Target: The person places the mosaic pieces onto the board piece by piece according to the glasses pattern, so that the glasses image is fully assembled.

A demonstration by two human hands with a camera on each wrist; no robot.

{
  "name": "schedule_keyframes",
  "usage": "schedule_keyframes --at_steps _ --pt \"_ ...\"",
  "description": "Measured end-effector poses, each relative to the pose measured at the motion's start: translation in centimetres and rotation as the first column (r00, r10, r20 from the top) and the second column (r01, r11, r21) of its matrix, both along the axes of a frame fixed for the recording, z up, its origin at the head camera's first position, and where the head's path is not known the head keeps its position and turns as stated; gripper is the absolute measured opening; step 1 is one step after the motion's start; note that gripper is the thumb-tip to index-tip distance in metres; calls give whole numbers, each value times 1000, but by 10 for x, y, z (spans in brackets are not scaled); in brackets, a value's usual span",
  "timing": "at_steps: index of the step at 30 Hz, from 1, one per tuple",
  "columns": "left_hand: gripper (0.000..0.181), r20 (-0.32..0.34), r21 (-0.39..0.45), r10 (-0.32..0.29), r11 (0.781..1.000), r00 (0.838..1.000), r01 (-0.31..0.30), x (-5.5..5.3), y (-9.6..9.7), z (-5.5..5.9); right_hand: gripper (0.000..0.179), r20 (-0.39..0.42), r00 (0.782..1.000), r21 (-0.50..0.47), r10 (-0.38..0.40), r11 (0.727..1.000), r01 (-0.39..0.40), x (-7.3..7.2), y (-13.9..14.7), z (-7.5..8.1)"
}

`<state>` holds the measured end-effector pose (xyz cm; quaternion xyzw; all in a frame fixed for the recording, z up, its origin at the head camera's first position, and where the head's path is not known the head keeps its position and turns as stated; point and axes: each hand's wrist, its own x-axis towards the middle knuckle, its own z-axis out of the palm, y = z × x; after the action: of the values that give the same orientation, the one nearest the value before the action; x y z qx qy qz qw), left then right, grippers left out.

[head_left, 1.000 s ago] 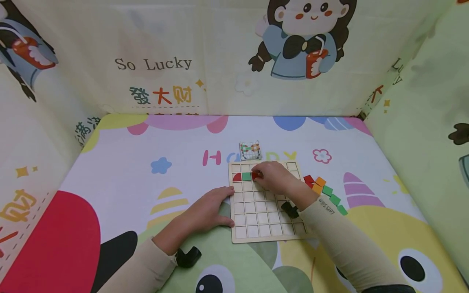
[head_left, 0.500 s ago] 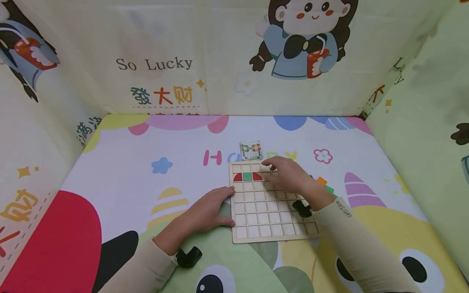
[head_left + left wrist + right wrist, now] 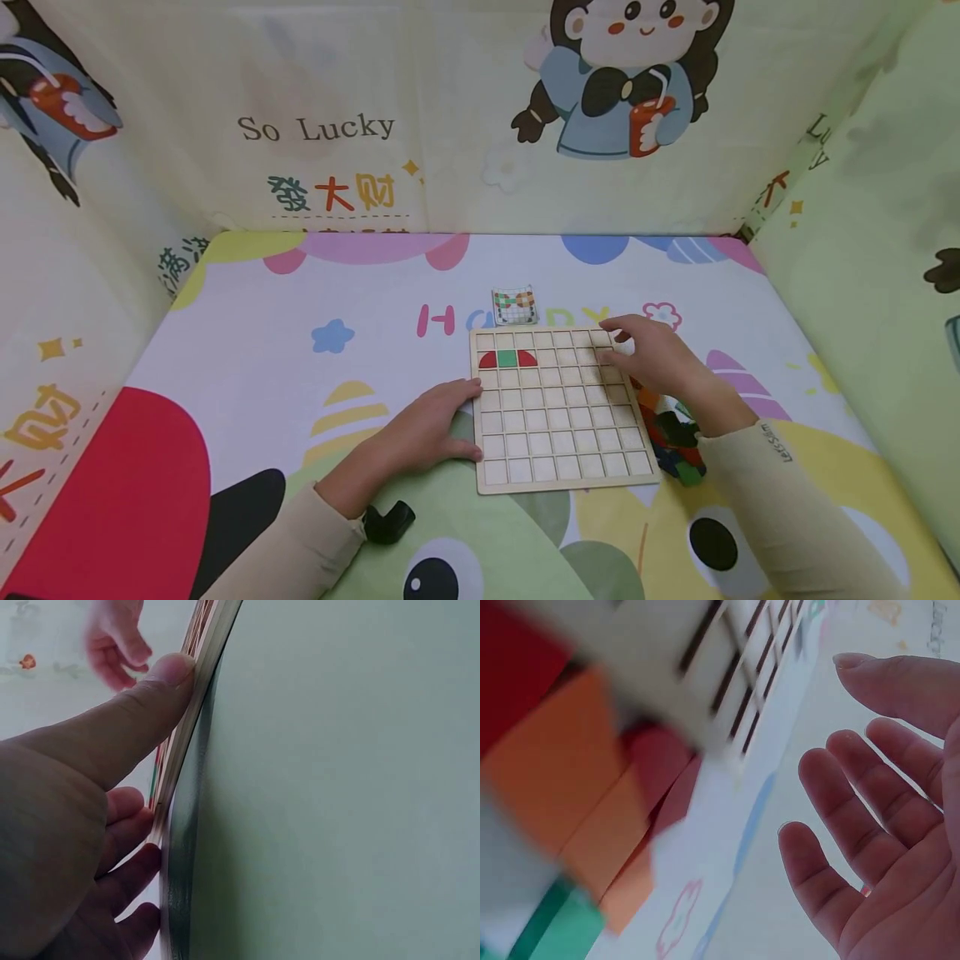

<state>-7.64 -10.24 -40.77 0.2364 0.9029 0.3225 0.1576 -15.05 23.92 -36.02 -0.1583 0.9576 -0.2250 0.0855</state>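
A wooden grid board [image 3: 551, 419] lies on the printed tablecloth. In its second row from the top sit a green square tile [image 3: 507, 359] and two red rounded tiles, one on the left [image 3: 488, 360] and one on the right [image 3: 527, 359]. My left hand [image 3: 427, 429] rests against the board's left edge, thumb and fingertips touching it with the fingers spread. Over the board's upper right corner is my right hand [image 3: 651, 354], fingers loosely extended. The right wrist view shows nothing held in that hand [image 3: 885, 802].
Right of the board lies a pile of coloured blocks, partly hidden by my right arm, with orange blocks [image 3: 562, 765] and a green one [image 3: 688, 473] showing. A small pattern card [image 3: 514, 306] lies just beyond the board's top edge. A printed cloth wall [image 3: 450, 117] rises behind.
My right hand has let go of the right-hand red tile, now in its cell, and moved rightward across the board to its right edge. The left hand has stayed in place.
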Motion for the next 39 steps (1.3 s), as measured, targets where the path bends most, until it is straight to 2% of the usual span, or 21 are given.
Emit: schedule_keyframes --at_steps 5,12,20,27,34,39 --pt "85 0 5 1 1000 1000 -1 0 0 -1 47 -17 999 35 -48 998 49 6 19 0" --pt "85 11 -2 1 1000 1000 -1 -1 1 -1 48 34 993 77 -114 991 112 16 46 -5" --pt "85 8 -1 -1 1000 1000 1 -1 1 -2 52 52 991 100 -124 988 118 30 73 -15" --pt "85 1 -12 -2 1000 1000 2 0 1 -2 45 17 991 117 -136 984 133 37 80 -22" --pt "85 2 -8 0 1000 1000 0 0 1 -2 34 -17 991 148 -135 980 136 38 81 -28" --pt "84 0 -2 -2 1000 1000 2 0 1 -2 34 -19 992 167 -127 978 128 39 81 -29"
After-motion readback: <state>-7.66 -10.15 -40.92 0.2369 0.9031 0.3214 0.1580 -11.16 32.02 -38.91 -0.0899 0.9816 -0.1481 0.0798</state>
